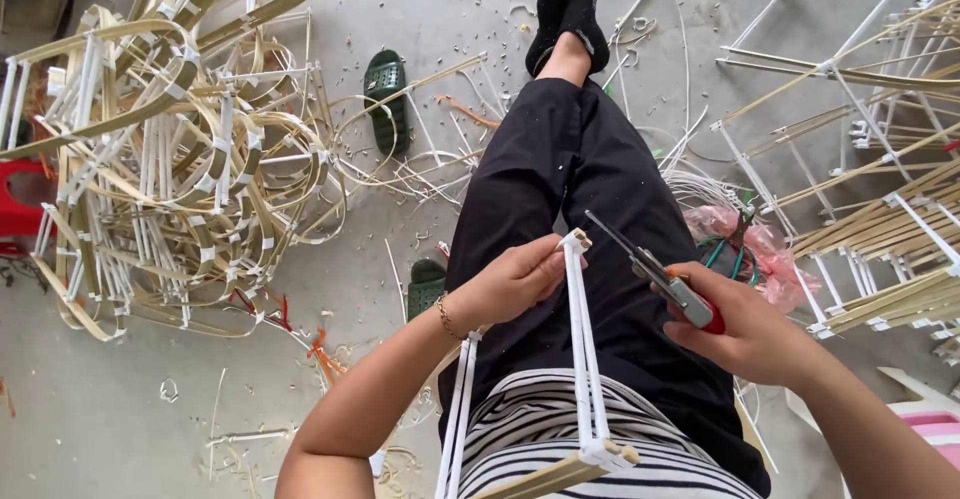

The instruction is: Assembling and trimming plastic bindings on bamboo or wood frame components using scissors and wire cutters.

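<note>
Here your left hand [515, 281] pinches the top corner of a white wrapped stick frame [583, 349], fingers pressed tight around the joint. The frame lies over your lap, running from your striped shirt up toward your knees. Your right hand [745, 329] is curled around the red handle of a pair of pliers [655, 271], and the thin metal tips point up to the left, just beside the frame's corner. A big pile of bent bamboo frames [170, 149] sits on the grey floor [120, 409] to your left. A green sandal [385, 99] lies near your stretched legs.
</note>
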